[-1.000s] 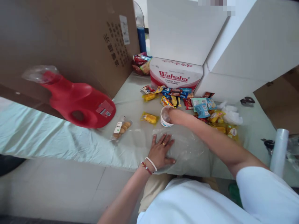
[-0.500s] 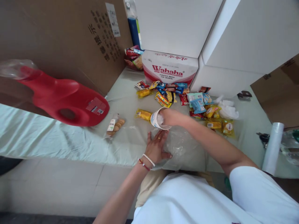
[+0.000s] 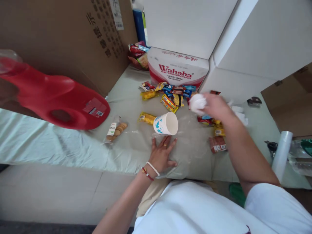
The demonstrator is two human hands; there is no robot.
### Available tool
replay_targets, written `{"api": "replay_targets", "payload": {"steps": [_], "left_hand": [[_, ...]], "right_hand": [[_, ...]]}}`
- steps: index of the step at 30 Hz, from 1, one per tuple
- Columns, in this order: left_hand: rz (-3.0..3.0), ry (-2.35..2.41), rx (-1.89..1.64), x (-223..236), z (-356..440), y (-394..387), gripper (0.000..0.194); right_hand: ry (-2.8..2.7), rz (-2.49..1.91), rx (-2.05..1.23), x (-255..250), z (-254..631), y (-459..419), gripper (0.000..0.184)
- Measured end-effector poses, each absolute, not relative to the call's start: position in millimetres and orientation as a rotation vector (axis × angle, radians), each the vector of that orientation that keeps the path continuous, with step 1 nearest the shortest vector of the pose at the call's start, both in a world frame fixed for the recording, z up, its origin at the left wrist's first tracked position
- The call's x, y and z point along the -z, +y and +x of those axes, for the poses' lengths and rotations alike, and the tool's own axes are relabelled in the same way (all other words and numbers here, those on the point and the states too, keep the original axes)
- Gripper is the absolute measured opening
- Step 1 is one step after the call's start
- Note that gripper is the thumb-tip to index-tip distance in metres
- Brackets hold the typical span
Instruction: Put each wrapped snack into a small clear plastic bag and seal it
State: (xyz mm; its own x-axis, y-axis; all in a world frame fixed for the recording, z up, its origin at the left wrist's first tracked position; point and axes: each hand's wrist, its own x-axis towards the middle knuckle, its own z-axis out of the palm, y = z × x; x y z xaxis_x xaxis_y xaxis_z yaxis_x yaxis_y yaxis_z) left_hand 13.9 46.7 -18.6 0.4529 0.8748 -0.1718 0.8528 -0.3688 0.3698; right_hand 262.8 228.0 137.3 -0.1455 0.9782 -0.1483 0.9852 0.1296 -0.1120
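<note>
Fingers of the left hand are spread wide, palm down on a clear plastic sheet over the pale green, cloth-covered bench. Taking that hand as the dial's centre, a reddish-brown rectangular packet lies towards three o'clock, and round biscuits in a clear sleeve lie at ten. At twelve, just beyond the fingertips, a white paper cup with blue leaf prints is tipped over, its mouth towards three; whether the fingers touch it I cannot tell. Close behind it, at eleven, is a yellow-wrapped oblong snack. Between one and two, the right hand has its fingers gathered on a white rounded bundle, too blurred to identify. Farther off, a red plastic jug with a looped handle lies at ten. Past the cup, near twelve, multicoloured wrapped snacks are heaped before a red-and-white Wahaha carton.
</note>
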Motion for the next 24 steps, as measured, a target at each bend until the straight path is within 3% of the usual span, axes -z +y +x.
{"api": "replay_targets", "payload": {"steps": [2,6,8,10,13,16,19,24], "left_hand": [[2.295,1.435,-0.057,19.8,13.4,47.8,0.105],[2.252,1.399,-0.058,21.5,11.6,50.1,0.101],[2.230,1.393,-0.056,22.6,11.0,50.7,0.102],[2.221,1.399,-0.058,23.7,10.8,51.1,0.104],[2.211,1.410,-0.048,23.2,11.1,52.0,0.104],[2.203,1.395,-0.003,18.7,11.2,53.2,0.103],[2.204,1.407,0.031,13.6,10.9,54.0,0.099],[2.244,1.431,0.060,13.1,10.4,54.5,0.092]], "right_hand": [[2.158,2.258,0.136,-139.9,303.4,256.0,0.057],[1.993,2.311,0.198,-137.4,342.3,292.8,0.097],[2.095,2.267,0.181,-137.0,333.3,285.3,0.107],[2.328,2.240,0.094,-134.7,307.8,259.8,0.092],[2.512,2.226,0.185,-117.5,251.7,206.9,0.050],[2.413,2.038,0.594,-83.7,198.4,168.5,0.040],[2.525,2.005,0.779,-59.5,177.9,155.6,0.024],[2.695,2.233,0.827,-93.8,252.3,125.7,0.029]]}}
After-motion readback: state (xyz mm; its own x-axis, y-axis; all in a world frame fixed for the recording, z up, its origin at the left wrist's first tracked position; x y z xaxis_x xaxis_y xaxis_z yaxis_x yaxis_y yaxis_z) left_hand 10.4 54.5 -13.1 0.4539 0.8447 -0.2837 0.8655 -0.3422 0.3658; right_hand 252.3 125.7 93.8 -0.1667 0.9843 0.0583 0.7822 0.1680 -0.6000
